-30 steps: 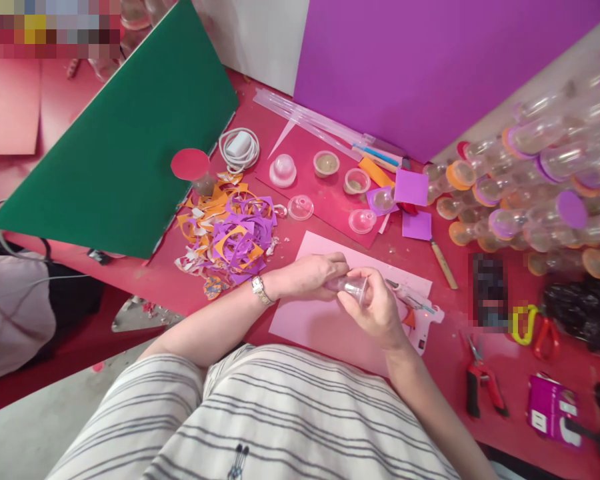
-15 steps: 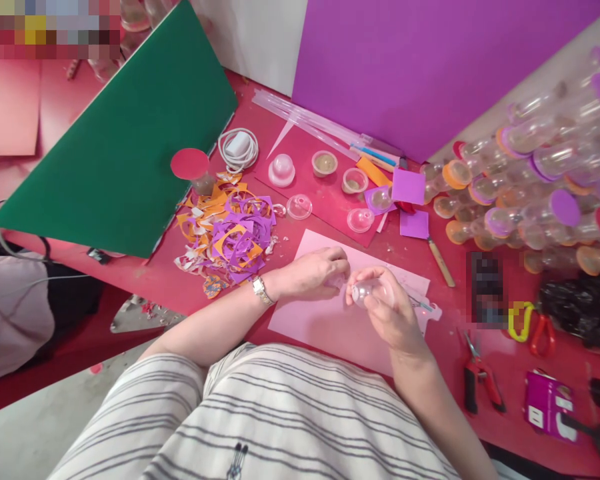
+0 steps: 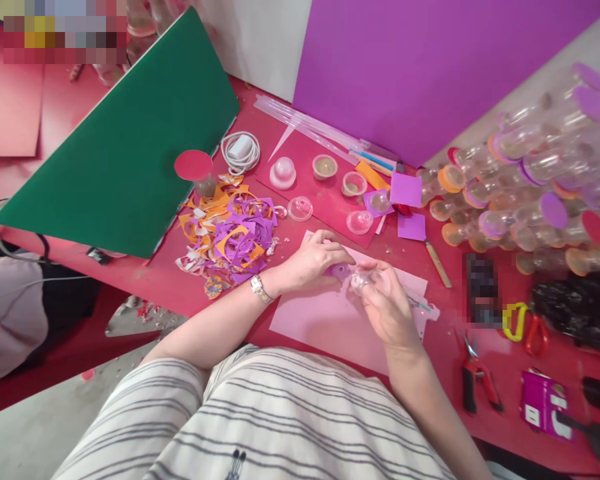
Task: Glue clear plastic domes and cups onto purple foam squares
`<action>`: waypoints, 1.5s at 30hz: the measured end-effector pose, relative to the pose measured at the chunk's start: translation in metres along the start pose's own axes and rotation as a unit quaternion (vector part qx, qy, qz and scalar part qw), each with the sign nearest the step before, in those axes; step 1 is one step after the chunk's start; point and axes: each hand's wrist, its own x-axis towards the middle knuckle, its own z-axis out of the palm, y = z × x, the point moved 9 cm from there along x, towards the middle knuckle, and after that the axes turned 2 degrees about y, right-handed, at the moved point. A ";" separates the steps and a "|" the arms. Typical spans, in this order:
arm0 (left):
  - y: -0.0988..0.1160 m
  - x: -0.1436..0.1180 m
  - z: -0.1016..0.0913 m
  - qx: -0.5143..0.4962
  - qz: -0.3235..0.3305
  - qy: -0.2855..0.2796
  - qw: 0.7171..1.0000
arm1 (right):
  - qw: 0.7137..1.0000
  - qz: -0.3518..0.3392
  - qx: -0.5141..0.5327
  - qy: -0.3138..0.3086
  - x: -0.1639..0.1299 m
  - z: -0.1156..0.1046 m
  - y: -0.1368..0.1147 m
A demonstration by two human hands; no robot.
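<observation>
My right hand (image 3: 387,303) grips a small clear plastic cup (image 3: 364,283) over a pink sheet (image 3: 330,323) on the red table. My left hand (image 3: 315,261), with a wristwatch on its wrist, pinches a small purple foam piece (image 3: 339,271) right beside the cup's mouth. A glue gun (image 3: 425,312) lies partly hidden under my right hand.
Orange and purple foam scraps (image 3: 227,237) lie left of my hands. Several small clear cups (image 3: 300,208) sit beyond on a red sheet. A stack of capped clear cups (image 3: 530,193) fills the right. Pliers (image 3: 477,380), a knife (image 3: 437,260), green board (image 3: 125,147) and purple board (image 3: 420,67) surround.
My right hand turned the cup and shifted it slightly right. My left hand let go of the cup's end and now holds a purple piece next to it.
</observation>
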 end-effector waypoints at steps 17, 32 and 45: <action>-0.011 -0.002 0.000 0.058 -0.053 -0.072 0.994 | 0.983 -0.118 -0.143 -0.014 0.003 -0.006 -0.011; -0.013 -0.007 -0.003 0.166 -0.021 -0.072 0.983 | 0.939 -0.202 -0.278 -0.014 -0.005 0.001 -0.014; 0.010 -0.008 -0.041 -0.046 0.035 0.079 0.995 | 0.938 -0.225 -0.259 0.036 -0.011 0.001 -0.022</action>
